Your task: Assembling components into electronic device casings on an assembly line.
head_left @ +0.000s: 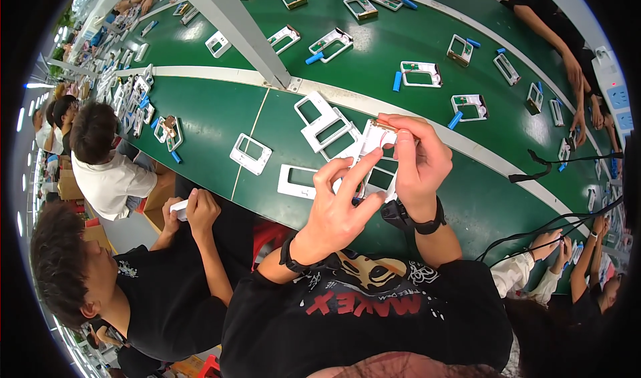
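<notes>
Your green bench top [207, 111] runs across the middle, crossed by a thin pale seam. Right of the seam, two overlapping white frames [320, 124] lie just beside a wider-ended one [294, 190]. Another white frame [262, 162] lies flat across the seam, apart from these. Farther left, near the bench edge, sits a frame with a brown part [170, 128], a blue cylinder [176, 156] beside it, and beyond them a crowded pile of frames [137, 98]. Past a pale rail [367, 102], a second green surface [387, 44] carries scattered frames with green boards [433, 66], many beside blue cylinders [397, 81].
</notes>
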{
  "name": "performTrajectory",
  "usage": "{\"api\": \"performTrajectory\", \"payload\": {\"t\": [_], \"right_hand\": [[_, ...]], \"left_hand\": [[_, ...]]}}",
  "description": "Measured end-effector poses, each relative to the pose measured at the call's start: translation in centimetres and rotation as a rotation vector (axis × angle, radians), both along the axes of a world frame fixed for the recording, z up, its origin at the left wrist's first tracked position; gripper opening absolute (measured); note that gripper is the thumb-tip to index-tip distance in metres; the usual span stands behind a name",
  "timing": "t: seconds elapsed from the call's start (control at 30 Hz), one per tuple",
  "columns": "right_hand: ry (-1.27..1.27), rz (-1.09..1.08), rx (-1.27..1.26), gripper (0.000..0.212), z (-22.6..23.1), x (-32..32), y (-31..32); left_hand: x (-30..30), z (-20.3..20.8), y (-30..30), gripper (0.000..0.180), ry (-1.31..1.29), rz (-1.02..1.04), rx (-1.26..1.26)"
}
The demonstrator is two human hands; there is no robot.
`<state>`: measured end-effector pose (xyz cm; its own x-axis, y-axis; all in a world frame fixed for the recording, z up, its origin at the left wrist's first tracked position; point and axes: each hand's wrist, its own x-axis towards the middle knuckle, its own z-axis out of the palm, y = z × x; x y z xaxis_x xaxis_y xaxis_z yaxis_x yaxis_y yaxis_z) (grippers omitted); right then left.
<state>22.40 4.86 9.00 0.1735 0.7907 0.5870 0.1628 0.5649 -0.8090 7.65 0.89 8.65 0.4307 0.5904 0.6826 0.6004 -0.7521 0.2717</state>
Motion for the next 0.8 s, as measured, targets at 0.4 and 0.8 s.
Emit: {"api": "performTrajectory", "payload": {"t": [0.4, 0.8], "right_hand": [[-0.045, -0.035, 0.105, 0.017, -0.44, -0.41, 0.03], [-0.03, -0.027, 0.128, 0.017, -0.83, -0.57, 0.05]], "left_hand": [[-0.27, -0.43, 0.03, 0.014, -0.025, 0.011, -0.003], [-0.5, -0.33, -0.11, 0.015, -0.008, 0.021, -0.002]]}}
